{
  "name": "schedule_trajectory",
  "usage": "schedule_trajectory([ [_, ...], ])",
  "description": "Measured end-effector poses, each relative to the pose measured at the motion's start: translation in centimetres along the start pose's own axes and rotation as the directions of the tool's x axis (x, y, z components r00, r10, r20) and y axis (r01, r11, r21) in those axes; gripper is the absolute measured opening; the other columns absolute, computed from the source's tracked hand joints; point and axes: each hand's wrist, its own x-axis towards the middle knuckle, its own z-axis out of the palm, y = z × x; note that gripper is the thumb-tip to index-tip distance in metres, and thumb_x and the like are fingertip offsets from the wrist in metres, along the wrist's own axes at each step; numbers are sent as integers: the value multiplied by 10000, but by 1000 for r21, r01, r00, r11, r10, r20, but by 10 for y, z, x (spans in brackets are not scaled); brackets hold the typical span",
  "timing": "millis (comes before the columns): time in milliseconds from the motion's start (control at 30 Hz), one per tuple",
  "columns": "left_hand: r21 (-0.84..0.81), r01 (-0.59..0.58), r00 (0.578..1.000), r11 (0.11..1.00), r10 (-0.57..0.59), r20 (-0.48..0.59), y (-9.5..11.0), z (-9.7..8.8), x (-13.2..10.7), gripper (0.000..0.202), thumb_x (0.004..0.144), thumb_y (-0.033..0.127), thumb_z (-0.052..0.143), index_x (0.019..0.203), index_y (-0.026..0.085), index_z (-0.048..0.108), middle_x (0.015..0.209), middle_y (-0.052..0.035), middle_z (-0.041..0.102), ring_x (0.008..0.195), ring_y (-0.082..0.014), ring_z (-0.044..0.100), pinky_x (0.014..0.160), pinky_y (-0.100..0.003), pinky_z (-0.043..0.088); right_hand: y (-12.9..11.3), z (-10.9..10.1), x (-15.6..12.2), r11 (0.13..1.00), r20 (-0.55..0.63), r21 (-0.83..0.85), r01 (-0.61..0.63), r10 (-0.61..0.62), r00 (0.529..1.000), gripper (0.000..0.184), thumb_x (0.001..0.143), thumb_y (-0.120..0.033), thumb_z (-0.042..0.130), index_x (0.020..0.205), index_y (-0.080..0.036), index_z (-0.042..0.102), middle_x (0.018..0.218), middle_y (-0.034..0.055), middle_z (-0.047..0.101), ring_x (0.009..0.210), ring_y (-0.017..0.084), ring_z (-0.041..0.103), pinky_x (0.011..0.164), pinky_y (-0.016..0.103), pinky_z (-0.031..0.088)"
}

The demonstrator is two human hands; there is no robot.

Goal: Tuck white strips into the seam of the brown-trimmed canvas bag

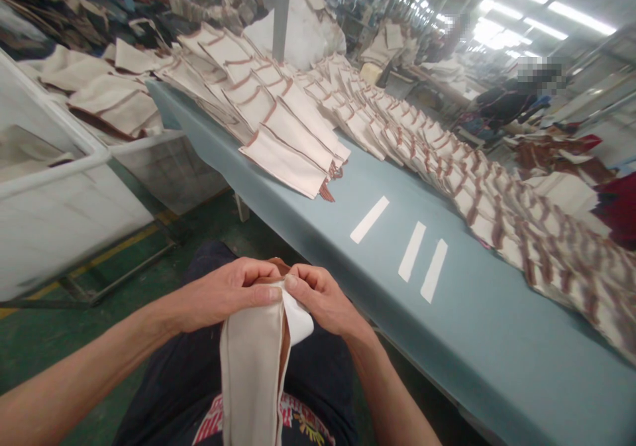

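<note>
My left hand [231, 293] and my right hand [318, 297] meet in front of my body, both pinching the top edge of a cream cloth bag [253, 373] with brown trim. The bag hangs down over my dark shirt. A white liner or flap [299, 320] sticks out at its top by my right thumb. Both hands are closed on the fabric, just off the near edge of the blue-grey table [477, 327].
Three white strips [370, 219] lie on the table ahead. Rows of overlapping cream bags [293, 141] cover its far part and right side [497, 194]. A white bin [54, 214] stands at left on the green floor. People work at the far right [501, 101].
</note>
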Motion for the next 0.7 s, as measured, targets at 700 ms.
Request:
schedule_trajectory([
  [700,-128,104,993,986,-110,-34,-3,2,8,544,758,691,807,794,187,607,717,39,561,598,-110,447,520,-212,343,17,-4,4,991,2,98,-88,89,996,748,780,-899,810,723,-217,509,661,-78,443,588,89,305,535,265,219],
])
